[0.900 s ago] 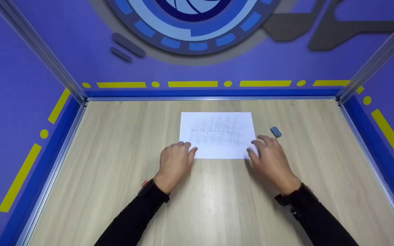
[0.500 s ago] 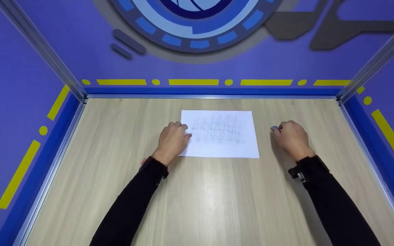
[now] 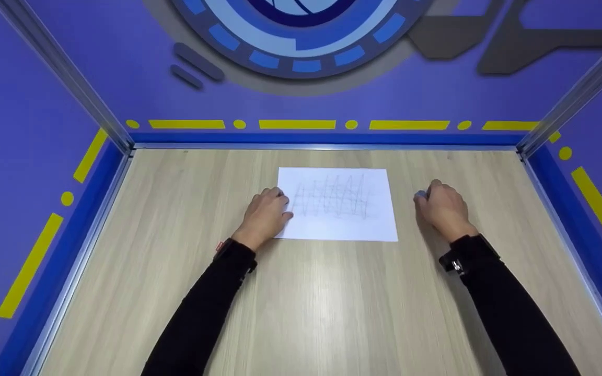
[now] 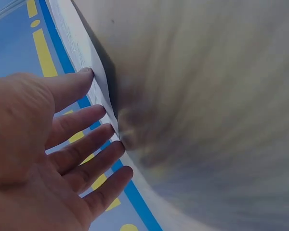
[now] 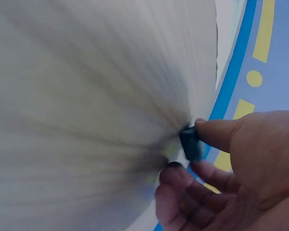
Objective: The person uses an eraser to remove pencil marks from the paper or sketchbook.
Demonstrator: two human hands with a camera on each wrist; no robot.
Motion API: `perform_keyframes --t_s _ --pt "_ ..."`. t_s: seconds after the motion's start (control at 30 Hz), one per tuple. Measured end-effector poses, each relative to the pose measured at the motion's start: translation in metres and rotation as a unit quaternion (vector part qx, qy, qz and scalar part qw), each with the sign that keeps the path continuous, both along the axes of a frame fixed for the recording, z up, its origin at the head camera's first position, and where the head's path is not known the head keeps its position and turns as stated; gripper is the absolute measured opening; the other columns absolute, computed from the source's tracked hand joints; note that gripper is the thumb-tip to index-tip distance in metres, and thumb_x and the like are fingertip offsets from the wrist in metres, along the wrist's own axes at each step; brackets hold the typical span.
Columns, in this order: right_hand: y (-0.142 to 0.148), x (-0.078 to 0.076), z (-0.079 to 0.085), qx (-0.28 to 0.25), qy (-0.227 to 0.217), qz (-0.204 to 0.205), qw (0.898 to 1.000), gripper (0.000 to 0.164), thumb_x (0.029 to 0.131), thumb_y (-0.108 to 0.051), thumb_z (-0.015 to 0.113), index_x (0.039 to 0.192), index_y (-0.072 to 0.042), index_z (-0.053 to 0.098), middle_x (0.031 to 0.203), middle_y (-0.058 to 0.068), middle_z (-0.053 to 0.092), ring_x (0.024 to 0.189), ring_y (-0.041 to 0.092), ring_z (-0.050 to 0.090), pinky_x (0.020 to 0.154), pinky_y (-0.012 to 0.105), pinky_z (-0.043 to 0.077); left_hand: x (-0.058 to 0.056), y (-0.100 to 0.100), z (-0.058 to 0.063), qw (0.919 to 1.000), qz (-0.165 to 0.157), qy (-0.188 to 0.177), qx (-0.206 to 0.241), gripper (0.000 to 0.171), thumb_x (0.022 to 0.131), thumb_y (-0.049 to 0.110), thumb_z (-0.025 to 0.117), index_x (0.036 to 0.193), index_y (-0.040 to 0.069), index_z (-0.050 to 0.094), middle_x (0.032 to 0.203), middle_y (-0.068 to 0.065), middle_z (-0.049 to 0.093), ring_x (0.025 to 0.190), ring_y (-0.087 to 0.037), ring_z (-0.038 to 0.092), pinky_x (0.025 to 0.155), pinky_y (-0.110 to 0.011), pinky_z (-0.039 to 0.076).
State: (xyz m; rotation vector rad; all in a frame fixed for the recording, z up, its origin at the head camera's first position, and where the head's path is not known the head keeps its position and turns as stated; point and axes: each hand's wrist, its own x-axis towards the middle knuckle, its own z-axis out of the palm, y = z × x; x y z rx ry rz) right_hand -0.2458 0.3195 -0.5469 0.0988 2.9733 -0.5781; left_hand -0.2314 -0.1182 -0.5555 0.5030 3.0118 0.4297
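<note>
A white sheet of paper [image 3: 337, 227] with a pencilled scribble of crossing lines [image 3: 332, 196] lies flat on the wooden table. My left hand [image 3: 265, 216] rests on the sheet's left edge; in the left wrist view its fairly straight fingertips [image 4: 118, 148] touch the paper [image 4: 100, 72]. To the right of the sheet, apart from it, my right hand [image 3: 444, 206] pinches a small dark blue-grey eraser [image 5: 191, 144] between thumb and fingers, down at the tabletop. In the head view only an end of the eraser [image 3: 421, 195] shows past the hand.
The pale wood table [image 3: 322, 313] is bounded at the back and both sides by purple-blue panels [image 3: 301, 109] with yellow dashes. A metal strip [image 3: 322, 147] runs along its back edge.
My right hand has left the paper's right edge, moved right and taken hold of the eraser. The left hand has slid a little farther up the sheet's left edge.
</note>
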Motion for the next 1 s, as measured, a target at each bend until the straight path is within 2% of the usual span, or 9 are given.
perform_keyframes --t_s 0.1,0.23,0.37,0.53,0.67,0.73,0.8,0.9,1.0 --pt "0.000 0.001 -0.003 -0.013 0.009 -0.003 1.000 0.037 0.111 -0.032 0.061 0.117 0.004 0.059 0.110 0.030 0.068 0.106 0.051 0.068 0.086 0.062 0.055 0.000 0.001 -0.001 1.0000 -0.001 0.000 -0.004 0.035 0.108 0.030 0.072 0.128 0.002 0.077 0.141 -0.016 0.070 0.134 -0.036 0.064 0.114 -0.053 0.053" --pt "0.002 0.003 -0.006 -0.028 0.031 -0.012 0.999 0.037 0.110 -0.033 0.061 0.112 0.004 0.063 0.106 0.027 0.069 0.099 0.047 0.068 0.083 0.060 0.054 0.001 0.003 -0.002 0.9999 0.001 -0.006 -0.011 0.036 0.109 0.030 0.071 0.130 0.001 0.077 0.143 -0.016 0.069 0.136 -0.036 0.063 0.116 -0.053 0.053" --pt "0.005 0.005 -0.010 -0.049 0.048 -0.010 0.998 0.039 0.109 -0.033 0.064 0.113 0.006 0.070 0.109 0.028 0.073 0.101 0.047 0.070 0.086 0.059 0.056 0.002 0.004 -0.001 0.9998 0.004 -0.009 -0.019 0.037 0.108 0.030 0.072 0.131 0.001 0.076 0.145 -0.017 0.069 0.137 -0.037 0.063 0.116 -0.053 0.052" --pt "0.006 0.006 -0.010 -0.064 0.052 -0.016 0.996 0.037 0.110 -0.030 0.061 0.106 0.005 0.073 0.106 0.027 0.073 0.099 0.043 0.068 0.086 0.054 0.055 0.003 0.006 -0.003 0.9995 0.008 -0.014 -0.028 0.039 0.109 0.031 0.071 0.134 0.001 0.075 0.146 -0.017 0.068 0.139 -0.036 0.062 0.118 -0.052 0.051" --pt "0.004 0.006 -0.004 -0.063 0.042 -0.020 0.997 0.041 0.115 -0.034 0.051 0.120 0.003 0.068 0.116 0.030 0.072 0.106 0.046 0.068 0.090 0.058 0.055 0.006 0.008 -0.003 0.9992 0.011 -0.017 -0.036 0.040 0.110 0.032 0.070 0.135 0.001 0.075 0.147 -0.016 0.068 0.139 -0.035 0.062 0.118 -0.051 0.051" --pt "0.000 0.007 0.002 -0.068 0.039 -0.016 0.997 0.043 0.115 -0.035 0.050 0.129 0.003 0.065 0.124 0.033 0.071 0.111 0.049 0.068 0.094 0.061 0.056 0.010 0.009 -0.003 0.9990 0.012 -0.016 -0.039 0.041 0.109 0.032 0.071 0.135 0.001 0.075 0.146 -0.016 0.068 0.137 -0.035 0.063 0.117 -0.051 0.052" --pt "-0.003 0.008 0.008 -0.073 0.043 -0.007 0.996 0.044 0.115 -0.034 0.052 0.131 0.004 0.066 0.127 0.035 0.071 0.112 0.049 0.069 0.095 0.062 0.056 0.014 0.010 -0.001 0.9990 0.013 -0.013 -0.042 0.040 0.109 0.032 0.072 0.132 0.000 0.076 0.144 -0.017 0.069 0.135 -0.035 0.064 0.114 -0.050 0.053" --pt "-0.011 0.010 0.015 -0.081 0.050 0.008 0.995 0.040 0.113 -0.030 0.057 0.127 0.005 0.070 0.120 0.031 0.073 0.104 0.043 0.068 0.089 0.054 0.057 0.022 0.013 0.002 0.9988 0.010 -0.007 -0.047 0.040 0.107 0.033 0.073 0.129 0.000 0.076 0.141 -0.017 0.069 0.129 -0.035 0.065 0.110 -0.050 0.053" --pt "-0.020 0.013 0.020 -0.088 0.054 0.011 0.995 0.036 0.111 -0.029 0.061 0.117 0.004 0.075 0.105 0.023 0.074 0.092 0.034 0.065 0.078 0.042 0.052 0.032 0.017 0.004 0.9986 0.001 -0.005 -0.052 0.041 0.107 0.034 0.074 0.131 0.001 0.075 0.138 -0.017 0.069 0.125 -0.035 0.066 0.106 -0.049 0.054"
